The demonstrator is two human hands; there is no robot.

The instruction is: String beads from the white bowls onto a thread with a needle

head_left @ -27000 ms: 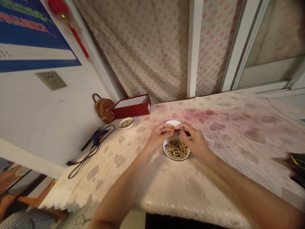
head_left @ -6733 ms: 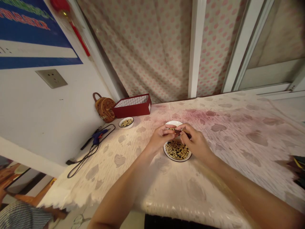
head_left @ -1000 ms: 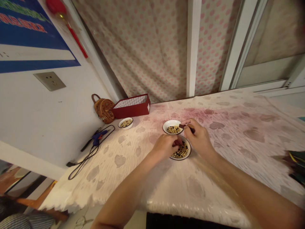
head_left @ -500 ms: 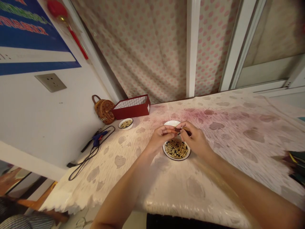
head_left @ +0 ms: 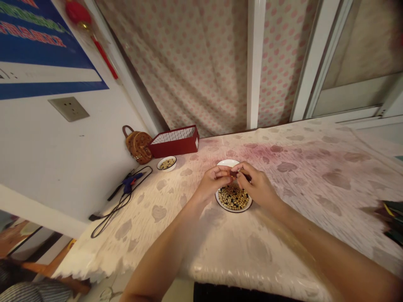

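1. Right hand (head_left: 258, 183): thumb and fingertips pinched on a small, narrow dark-brown piece (head_left: 233, 173); it sits above the gap between two bowls
2. Left hand (head_left: 211, 182): thumb and fingers drawn together at the piece's left end; cannot tell if they grip it or something tiny
3. Near bowl, white with a dark rim (head_left: 222, 205): holds plenty of small round yellow and black beads (head_left: 233, 197), just below the hands
4. Far white bowl (head_left: 227, 162): mostly behind fingers, contents hidden; touching near bowl or not, cannot tell
5. Progress, my read: mid-work, piece in hand, bead supply far from used up; any beads fixed to the piece are too small to make out
6. Edges: near bowl stands well back from the cream leaf-print tablecloth's (head_left: 302, 201) front edge; forearms cross that edge
7. Room: widest rightward, cloth running to a dark green item (head_left: 393, 220); leftward, a small white dark-rimmed bowl (head_left: 170, 169), long red box (head_left: 176, 149) and corded blue glue gun (head_left: 130, 182), all well apart from the hands
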